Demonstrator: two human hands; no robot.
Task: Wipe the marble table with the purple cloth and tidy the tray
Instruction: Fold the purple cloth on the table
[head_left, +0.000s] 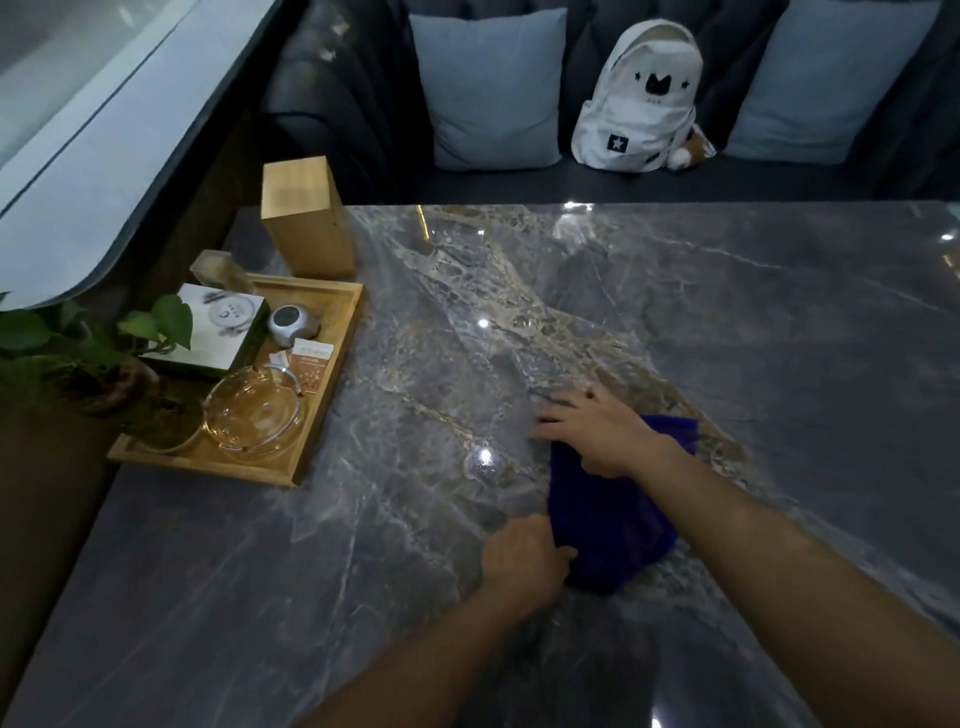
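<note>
Purple cloth (605, 514), long axis front-to-back on marble table (727, 312); right hand (597, 431) flat, left hand (524, 558) pinching its edge.

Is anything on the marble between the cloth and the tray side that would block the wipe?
Nothing visible. Both hands, left and right, rest on the purple cloth; the marble table is bare up to the wooden tray.

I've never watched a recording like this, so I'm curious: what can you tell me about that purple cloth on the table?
The purple cloth is deep violet, soft-looking fabric, bunched and folded rather than spread flat. It lies on the grey veined marble table, toward its near side. The right hand presses flat on its far end, and the left hand grips its near edge.
</note>
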